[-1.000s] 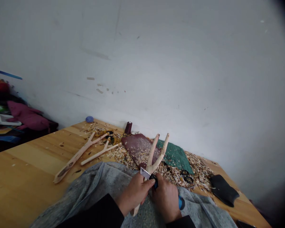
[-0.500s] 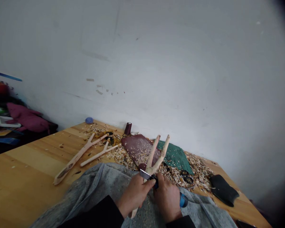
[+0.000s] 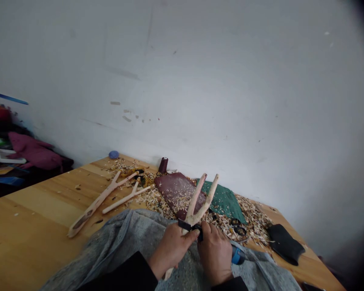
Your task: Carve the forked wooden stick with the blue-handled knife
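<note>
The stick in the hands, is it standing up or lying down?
Up, tilted. The left hand grips the forked stick, prongs raised above the shavings; the right hand holds a knife.

White wall (image 3: 230,81), wooden table (image 3: 33,210)

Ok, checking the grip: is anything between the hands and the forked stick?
Nothing visible. The left hand grips the stick bare; the right hand holds the knife, its blade laid on the stick just below the fork.

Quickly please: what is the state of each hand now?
Left hand: closed, holding the forked stick.
Right hand: closed, holding the blue-handled knife.
</note>
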`<state>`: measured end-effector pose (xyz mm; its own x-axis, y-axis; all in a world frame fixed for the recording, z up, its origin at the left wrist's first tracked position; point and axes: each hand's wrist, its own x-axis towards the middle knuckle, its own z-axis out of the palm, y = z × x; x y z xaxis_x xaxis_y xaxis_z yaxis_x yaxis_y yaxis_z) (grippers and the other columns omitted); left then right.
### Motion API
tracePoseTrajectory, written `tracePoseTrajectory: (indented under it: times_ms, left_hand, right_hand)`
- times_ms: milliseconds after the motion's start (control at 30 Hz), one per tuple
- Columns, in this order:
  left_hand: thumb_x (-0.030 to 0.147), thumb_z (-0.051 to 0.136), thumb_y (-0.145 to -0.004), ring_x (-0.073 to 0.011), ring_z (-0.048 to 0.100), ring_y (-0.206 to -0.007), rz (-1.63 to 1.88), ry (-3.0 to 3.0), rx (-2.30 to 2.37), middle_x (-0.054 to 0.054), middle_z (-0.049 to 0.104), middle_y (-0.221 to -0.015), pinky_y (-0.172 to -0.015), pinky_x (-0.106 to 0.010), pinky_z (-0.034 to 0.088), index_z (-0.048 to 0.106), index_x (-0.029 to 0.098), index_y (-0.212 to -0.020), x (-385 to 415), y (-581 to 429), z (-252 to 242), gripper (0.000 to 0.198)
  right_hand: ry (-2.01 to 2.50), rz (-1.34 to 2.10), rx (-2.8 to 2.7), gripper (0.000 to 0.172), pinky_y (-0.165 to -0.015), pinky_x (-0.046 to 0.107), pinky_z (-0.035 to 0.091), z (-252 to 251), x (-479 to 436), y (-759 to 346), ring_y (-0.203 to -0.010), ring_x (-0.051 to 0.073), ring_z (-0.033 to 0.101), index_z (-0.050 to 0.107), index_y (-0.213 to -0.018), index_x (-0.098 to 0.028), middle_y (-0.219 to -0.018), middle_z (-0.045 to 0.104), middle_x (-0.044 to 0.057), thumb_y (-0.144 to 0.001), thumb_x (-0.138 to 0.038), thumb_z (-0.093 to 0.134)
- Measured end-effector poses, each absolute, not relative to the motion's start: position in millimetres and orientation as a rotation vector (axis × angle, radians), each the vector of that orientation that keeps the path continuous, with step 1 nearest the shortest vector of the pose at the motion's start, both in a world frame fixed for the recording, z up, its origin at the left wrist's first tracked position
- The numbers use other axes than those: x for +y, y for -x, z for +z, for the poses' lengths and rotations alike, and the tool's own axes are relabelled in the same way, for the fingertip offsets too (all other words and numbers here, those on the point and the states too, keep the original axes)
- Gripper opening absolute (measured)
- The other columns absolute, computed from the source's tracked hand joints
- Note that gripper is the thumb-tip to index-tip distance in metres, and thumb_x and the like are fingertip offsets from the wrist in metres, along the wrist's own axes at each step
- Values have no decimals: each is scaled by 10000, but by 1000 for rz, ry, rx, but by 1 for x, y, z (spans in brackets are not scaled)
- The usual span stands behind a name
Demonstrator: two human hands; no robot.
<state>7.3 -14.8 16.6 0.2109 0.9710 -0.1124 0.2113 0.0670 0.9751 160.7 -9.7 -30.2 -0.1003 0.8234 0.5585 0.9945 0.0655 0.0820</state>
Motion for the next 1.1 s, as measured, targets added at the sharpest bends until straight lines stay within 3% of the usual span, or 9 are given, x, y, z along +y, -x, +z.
tracePoseTrajectory:
  times_ms: [167,200,367,500,733,867,1100]
  left_hand:
    - [443,555,-852,-132,495,-439,903,-1554,1226,42,534,-530,-450,-226,332,661,187,-799,-11,-7,7,282]
    - [477,534,-861,-127,457,-404,904,-1536,1241,50,489,-490,-423,-230,310,623,197,-746,-9,-7,3,316]
    - [577,557,-825,-107,343,-326,896,-1384,1084,114,373,-410,-351,-220,278,524,229,-857,-5,-8,-9,351]
    - [480,619,-751,-76,337,-338,911,-1228,938,128,399,-482,-346,-198,285,480,240,-874,-7,-9,-4,304]
    - [294,469,-615,-73,330,-312,926,-1083,922,102,400,-457,-342,-209,236,399,254,-696,-9,-6,6,114]
    - [306,468,-587,-86,378,-354,1014,-1070,935,90,442,-462,-373,-210,273,444,246,-724,-6,-8,2,152]
    - [284,494,-571,-109,380,-366,993,-1123,942,86,461,-418,-393,-227,288,492,232,-815,-4,-8,-3,249]
  right_hand:
    - [1704,-674,-1934,224,-679,267,372,-33,-8,-161,-711,183,662,680,-932,-223,-754,703,9,-793,-49,652]
    - [1714,-635,-1934,206,-657,257,363,-33,-8,-160,-695,174,662,677,-907,-223,-742,701,5,-793,-53,653]
    - [1862,-227,-1926,122,-541,226,302,-29,-10,-152,-631,150,676,681,-881,-229,-733,737,2,-844,-125,630]
    - [1852,-66,-1887,196,-552,217,336,-26,-10,-151,-666,175,704,720,-970,-250,-733,755,4,-827,-157,624]
    - [1737,-60,-1880,221,-561,237,367,-31,-6,-156,-667,205,714,734,-993,-235,-732,752,28,-876,-247,547]
    - [1674,-108,-1943,155,-565,234,357,-31,-7,-157,-661,192,698,705,-860,-221,-718,733,35,-855,-223,551]
    - [1732,-186,-2013,144,-577,228,333,-28,-10,-156,-672,170,686,689,-853,-218,-750,730,22,-776,-114,626]
